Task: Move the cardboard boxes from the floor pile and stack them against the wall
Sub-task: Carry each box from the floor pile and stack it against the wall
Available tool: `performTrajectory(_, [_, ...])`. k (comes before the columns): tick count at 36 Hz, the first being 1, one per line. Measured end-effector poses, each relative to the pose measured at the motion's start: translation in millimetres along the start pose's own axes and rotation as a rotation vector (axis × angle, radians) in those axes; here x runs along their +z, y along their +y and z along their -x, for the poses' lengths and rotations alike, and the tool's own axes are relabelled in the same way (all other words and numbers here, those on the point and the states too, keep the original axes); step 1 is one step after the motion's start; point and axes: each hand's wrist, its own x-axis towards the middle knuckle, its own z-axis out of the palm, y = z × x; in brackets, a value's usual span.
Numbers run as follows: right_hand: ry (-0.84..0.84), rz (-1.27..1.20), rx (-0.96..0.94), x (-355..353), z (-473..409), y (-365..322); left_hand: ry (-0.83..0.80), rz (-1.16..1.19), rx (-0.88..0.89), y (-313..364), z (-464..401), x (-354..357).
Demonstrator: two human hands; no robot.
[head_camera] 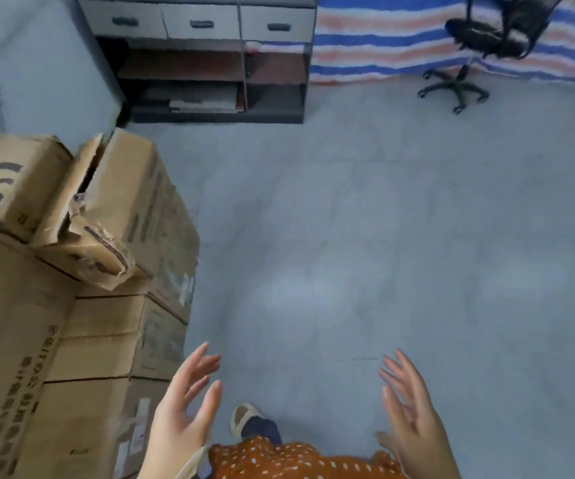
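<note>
Two hands (189,406) (409,406) spread, holding nothing, box stack (71,288) edge just left

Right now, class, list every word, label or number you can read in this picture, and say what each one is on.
"IS", large dark handwritten marks, on the top box at the far left; this may be part of something longer.
Printed columns on the tall box in the stack: too blurred to read.
Print on the side of the torn box: too blurred to read.
White labels on the box sides: unreadable.
</note>
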Motion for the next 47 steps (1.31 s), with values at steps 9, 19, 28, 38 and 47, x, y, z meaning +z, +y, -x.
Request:
performTrajectory(9, [0.309,-0.128,0.199,-136.4,72.6,49.2,-0.304,0.025,0.140,39.7,37.0,134.9])
performTrajectory(19, [0.637,-0.169,0.300,-271.6,143.6,111.8,-0.554,0.040,0.222,85.2,101.3,296.1])
performTrajectory(28, [0.879,-0.245,0.407,-332.1,173.9,140.5,-0.830,-0.075,0.310,121.1,117.9,407.5])
performTrajectory(38, [0.955,-0.315,0.469,-416.3,102.8,170.7,-0.958,-0.120,0.313,164.2,81.8,547.0])
performTrajectory(47, [1.053,-0.253,0.336,-533.0,-28.4,156.8,-0.988,-0.073,0.408,243.2,-1.5,695.0])
